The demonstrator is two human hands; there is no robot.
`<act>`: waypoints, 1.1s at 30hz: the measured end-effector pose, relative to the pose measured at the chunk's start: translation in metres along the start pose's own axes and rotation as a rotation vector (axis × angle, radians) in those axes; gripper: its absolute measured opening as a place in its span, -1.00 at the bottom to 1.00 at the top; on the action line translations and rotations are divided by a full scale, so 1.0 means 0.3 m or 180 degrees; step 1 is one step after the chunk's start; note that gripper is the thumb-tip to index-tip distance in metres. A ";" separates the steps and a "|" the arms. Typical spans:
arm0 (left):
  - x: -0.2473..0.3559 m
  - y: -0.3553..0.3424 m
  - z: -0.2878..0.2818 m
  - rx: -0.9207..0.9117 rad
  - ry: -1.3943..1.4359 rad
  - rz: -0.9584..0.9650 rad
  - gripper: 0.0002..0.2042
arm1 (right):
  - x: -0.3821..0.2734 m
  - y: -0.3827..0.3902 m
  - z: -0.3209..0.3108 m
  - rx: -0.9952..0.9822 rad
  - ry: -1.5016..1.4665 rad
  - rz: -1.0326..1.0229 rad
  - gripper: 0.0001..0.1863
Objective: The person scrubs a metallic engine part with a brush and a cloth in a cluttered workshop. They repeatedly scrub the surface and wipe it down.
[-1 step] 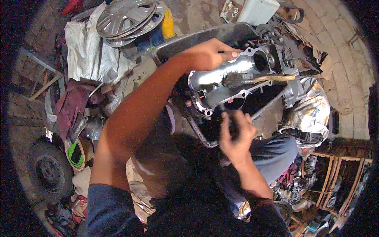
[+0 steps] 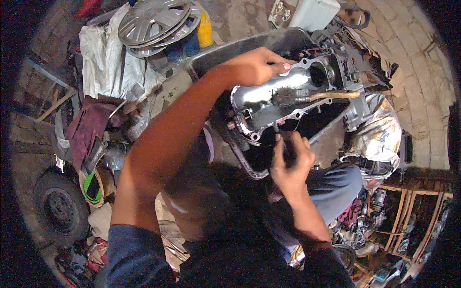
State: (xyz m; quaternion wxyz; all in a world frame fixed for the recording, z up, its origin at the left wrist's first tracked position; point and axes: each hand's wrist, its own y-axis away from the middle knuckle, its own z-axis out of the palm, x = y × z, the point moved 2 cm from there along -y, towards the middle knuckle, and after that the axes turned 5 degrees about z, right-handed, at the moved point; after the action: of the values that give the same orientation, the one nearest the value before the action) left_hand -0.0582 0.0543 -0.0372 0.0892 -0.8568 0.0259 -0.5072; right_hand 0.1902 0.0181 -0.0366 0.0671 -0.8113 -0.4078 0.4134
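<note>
A hollow silver metal housing point(image 2: 254, 93), likely an engine or gearbox casing, lies with its open side up across a dark plastic tub point(image 2: 206, 60). My left hand point(image 2: 261, 65) grips its far rim, the fingers partly hidden behind the edge. A paintbrush point(image 2: 336, 95) with a wooden handle and dark bristles rests across the housing. My right hand point(image 2: 294, 161) is closed in a pinch just below the near flange. A small greyish tip shows above its fingers by the flange, but what it holds is too dark to name.
Stacked wheel covers point(image 2: 156, 24) and a yellow container point(image 2: 205, 29) stand beyond the tub. A white sack point(image 2: 108, 53) lies left, above a wheel with a tyre point(image 2: 60, 204). A printed plastic bag point(image 2: 382, 129) sits right, near a wooden rack point(image 2: 408, 221) and scattered metal parts.
My right hand has shifted slightly right along the near flange, still pinched. The left hand, the housing and the paintbrush stay almost where they were.
</note>
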 end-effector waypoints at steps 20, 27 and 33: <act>0.056 0.021 0.017 -0.0040 0.0026 -0.0159 -0.46 | -0.028 0.042 0.017 -0.0052 0.0214 -0.0106 -0.91; 0.062 0.026 0.012 -0.0085 0.0091 -0.0478 -0.43 | -0.049 0.049 0.007 -0.0112 0.0122 -0.0084 -0.88; 0.090 0.032 0.012 -0.0061 0.0050 -0.0506 -0.47 | 0.035 0.016 -0.019 0.0239 0.0101 0.0378 -0.94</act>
State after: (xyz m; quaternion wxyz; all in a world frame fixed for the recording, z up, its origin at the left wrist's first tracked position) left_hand -0.0414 0.0415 -0.0173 0.0402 -0.8529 -0.0366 -0.5192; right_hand 0.2007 0.0238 -0.0414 0.0793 -0.8375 -0.3421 0.4188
